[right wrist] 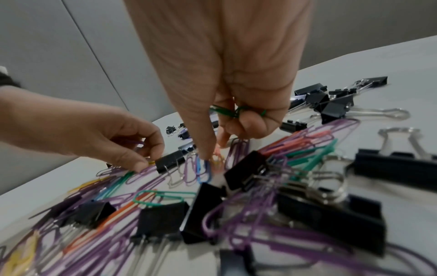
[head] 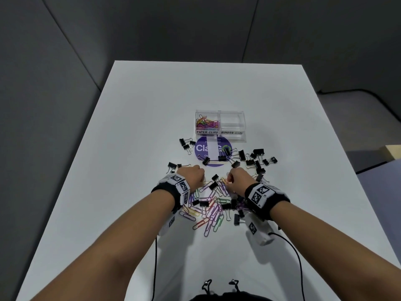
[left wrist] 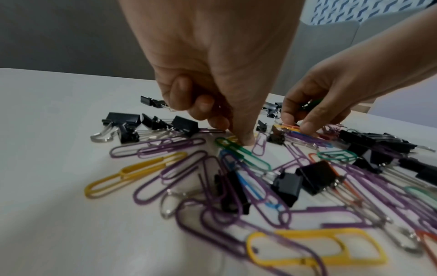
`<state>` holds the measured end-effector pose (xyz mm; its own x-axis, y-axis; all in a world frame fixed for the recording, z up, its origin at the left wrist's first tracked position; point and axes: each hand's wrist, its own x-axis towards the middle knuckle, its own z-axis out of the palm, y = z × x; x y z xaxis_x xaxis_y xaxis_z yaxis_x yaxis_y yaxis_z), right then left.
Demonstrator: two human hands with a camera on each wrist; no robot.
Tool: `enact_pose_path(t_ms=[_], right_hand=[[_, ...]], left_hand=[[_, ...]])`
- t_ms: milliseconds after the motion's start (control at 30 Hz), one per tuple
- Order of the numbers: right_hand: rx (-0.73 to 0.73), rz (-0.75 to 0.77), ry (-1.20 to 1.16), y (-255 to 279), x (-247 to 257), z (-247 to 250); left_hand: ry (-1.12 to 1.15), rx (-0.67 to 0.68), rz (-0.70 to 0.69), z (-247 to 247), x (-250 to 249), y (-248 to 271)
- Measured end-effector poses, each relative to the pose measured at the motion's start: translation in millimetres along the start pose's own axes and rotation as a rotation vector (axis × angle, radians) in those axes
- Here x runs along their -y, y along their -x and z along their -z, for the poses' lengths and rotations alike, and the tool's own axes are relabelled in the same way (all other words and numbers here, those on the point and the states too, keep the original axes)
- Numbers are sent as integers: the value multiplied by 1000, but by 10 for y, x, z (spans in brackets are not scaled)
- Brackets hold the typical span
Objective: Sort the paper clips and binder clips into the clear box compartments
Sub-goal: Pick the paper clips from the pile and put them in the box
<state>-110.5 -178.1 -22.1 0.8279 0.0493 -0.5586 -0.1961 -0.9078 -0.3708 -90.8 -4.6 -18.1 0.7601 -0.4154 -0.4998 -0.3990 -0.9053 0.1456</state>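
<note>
Both hands down in clip pile. Right hand [right wrist: 227, 119] pinching green paper clip [right wrist: 227, 111], left hand [left wrist: 212, 104] pinching purple clips [right wrist: 132, 142]; clear box [head: 220, 124] at 12 o'clock, well apart.

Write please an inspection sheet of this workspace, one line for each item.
Surface: white table.
Job's things: clear box, paper clips in left compartment, right one empty; loose paper clips and binder clips mixed.
Clutter: purple round sticker.
Grippers: left hand pinching in the pile; right hand holds green paper clips.
Cables: black cables from wristbands.
Surroundings: grey walls.
</note>
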Motion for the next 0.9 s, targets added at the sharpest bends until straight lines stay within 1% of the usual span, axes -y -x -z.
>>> enact_pose_path(t_ms=[433, 567, 733, 900], right_hand=[[89, -9, 86, -145, 75, -41], [86, -3, 107, -132, 87, -24], [33, -1, -55, -43, 35, 45], [14, 32, -141, 4, 45, 175]], left_hand=[[-74, 18, -33, -9, -29, -37], [-90, 30, -31, -14, -27, -28], [-5, -9, -37, 82, 115, 94], [89, -15, 39, 151, 308, 221]])
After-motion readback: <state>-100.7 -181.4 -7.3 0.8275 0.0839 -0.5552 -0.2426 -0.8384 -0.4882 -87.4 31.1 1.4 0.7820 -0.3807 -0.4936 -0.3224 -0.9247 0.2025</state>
